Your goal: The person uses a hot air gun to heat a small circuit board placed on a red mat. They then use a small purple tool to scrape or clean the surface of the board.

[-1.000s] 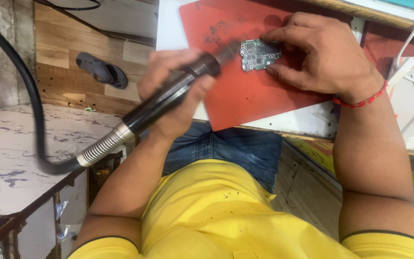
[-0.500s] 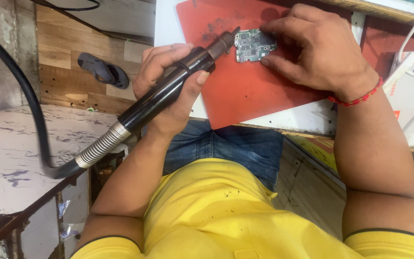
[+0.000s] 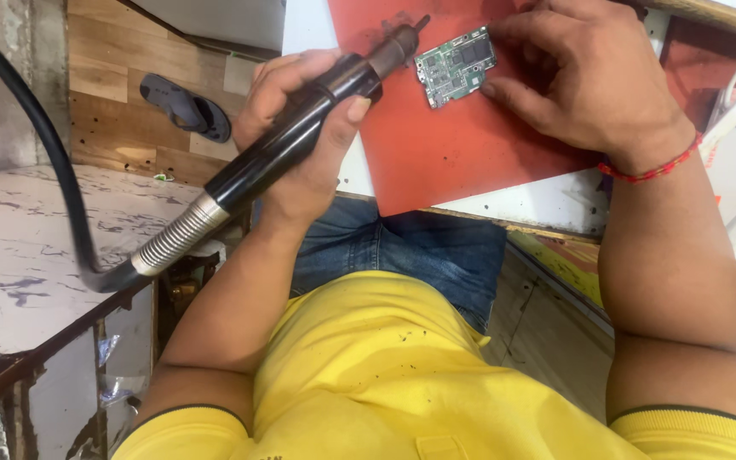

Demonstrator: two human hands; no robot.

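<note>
I see the left hand [image 3: 304, 128] wrapped around the black handle of a hot-air rework tool [image 3: 291, 145]. The fingers are curled over the handle and the thumb [image 3: 353, 102] presses on its side, so the grip is firm. The metal nozzle [image 3: 402, 38] of the tool points up and to the right, and its tip is just beside the left edge of a small green circuit board [image 3: 455, 66]; I cannot tell if the tip touches the board. At the back of the handle there is a silver spring sleeve [image 3: 176, 243], and from it a thick black hose [image 3: 53, 162] goes up along the left side of the view.

The circuit board lies flat on a red work mat [image 3: 462, 153], near the top of it. The mat lies on a white tabletop [image 3: 538, 204]. My right hand [image 3: 585, 81] rests on the mat just to the right of the board, with the fingers bent downward, and the fingertips [image 3: 491, 88] press against the right edge of the board to keep it in place. On the right wrist is a thin red thread bracelet [image 3: 649, 170].

Below the hands I see a yellow shirt [image 3: 419, 375] and blue jeans [image 3: 402, 247]. On the wooden floor at the left lies a dark sandal [image 3: 185, 106], well apart from the tool.
</note>
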